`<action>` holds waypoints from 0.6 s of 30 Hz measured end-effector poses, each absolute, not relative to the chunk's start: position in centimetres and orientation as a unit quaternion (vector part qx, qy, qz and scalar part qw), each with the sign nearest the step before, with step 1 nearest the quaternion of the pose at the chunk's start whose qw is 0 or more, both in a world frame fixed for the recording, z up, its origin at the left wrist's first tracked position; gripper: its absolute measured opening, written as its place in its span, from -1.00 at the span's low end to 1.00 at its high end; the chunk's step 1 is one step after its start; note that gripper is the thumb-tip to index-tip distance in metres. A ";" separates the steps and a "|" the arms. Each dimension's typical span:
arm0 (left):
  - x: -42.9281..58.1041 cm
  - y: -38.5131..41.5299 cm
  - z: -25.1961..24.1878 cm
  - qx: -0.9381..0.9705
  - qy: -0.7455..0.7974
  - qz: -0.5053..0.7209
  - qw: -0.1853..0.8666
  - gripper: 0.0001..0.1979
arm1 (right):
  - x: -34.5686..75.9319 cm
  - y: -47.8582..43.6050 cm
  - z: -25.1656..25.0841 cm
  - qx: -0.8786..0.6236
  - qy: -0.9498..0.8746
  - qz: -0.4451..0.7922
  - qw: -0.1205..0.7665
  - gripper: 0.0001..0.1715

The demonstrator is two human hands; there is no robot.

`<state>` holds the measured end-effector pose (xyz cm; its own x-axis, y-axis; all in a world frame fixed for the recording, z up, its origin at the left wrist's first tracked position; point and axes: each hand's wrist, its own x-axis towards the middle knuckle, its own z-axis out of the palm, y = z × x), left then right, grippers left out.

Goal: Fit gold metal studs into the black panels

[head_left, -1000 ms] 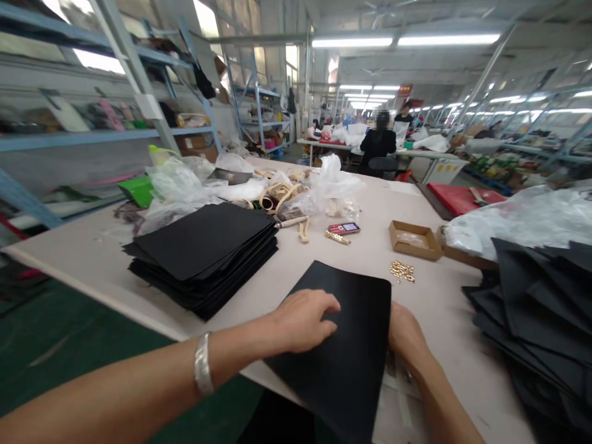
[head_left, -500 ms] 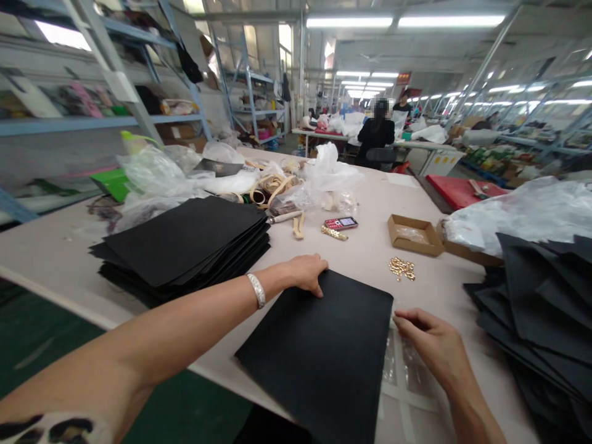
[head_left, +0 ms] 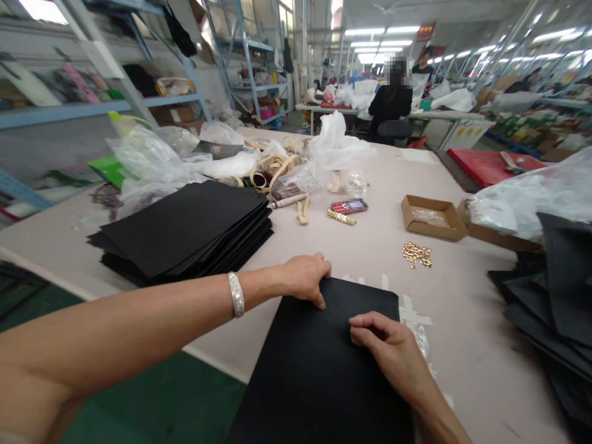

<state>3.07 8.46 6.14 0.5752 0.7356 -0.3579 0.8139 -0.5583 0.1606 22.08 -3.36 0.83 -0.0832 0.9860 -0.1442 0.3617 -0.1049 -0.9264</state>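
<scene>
A black sheet (head_left: 324, 370) lies on the table in front of me, its far edge near some strips of pale tape. My left hand (head_left: 308, 277) grips the far left corner of this sheet between thumb and fingers, a silver bracelet on the wrist. Over the right part of the sheet is my right hand (head_left: 388, 348), thumb and forefinger pressed together; whatever sits between the tips is too small to make out. Small gold pieces (head_left: 417, 254) lie in a pile beyond the sheet, to the right.
Stacked black sheets (head_left: 185, 228) stand at left, and more black pieces (head_left: 555, 290) at right. Farther back are a red phone (head_left: 349, 206), a cardboard box (head_left: 435, 229), plastic bags (head_left: 333, 148) and a seated person (head_left: 392, 105).
My right hand has moved left from beside the sheet's right edge to over the sheet. My left hand stays at the far corner. The camera view has shifted.
</scene>
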 end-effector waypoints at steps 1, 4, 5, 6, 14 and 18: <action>3.1 8.6 6.1 0.869 0.450 -0.128 0.162 -0.29 | 22.0 -3.5 0.8 -0.581 -0.575 0.466 0.338 -0.79; 3.6 8.8 6.1 0.848 0.473 -0.148 0.186 -0.26 | 21.7 -3.8 0.9 -0.593 -0.587 0.458 0.307 -0.75; 3.8 8.8 6.2 0.841 0.480 -0.159 0.194 -0.30 | 21.6 -3.8 1.0 -0.599 -0.597 0.444 0.295 -0.75; 4.0 8.7 6.4 0.833 0.486 -0.171 0.202 -0.37 | 21.5 -3.8 1.1 -0.602 -0.611 0.429 0.284 -0.76; 4.5 8.3 7.8 0.764 0.488 -0.223 0.357 -0.45 | 21.2 -3.3 1.0 -0.557 -0.687 0.375 0.279 -0.81; 4.0 8.0 6.6 0.692 0.467 -0.230 0.501 -0.53 | 21.2 -3.3 0.8 -0.534 -0.704 0.356 0.303 -0.84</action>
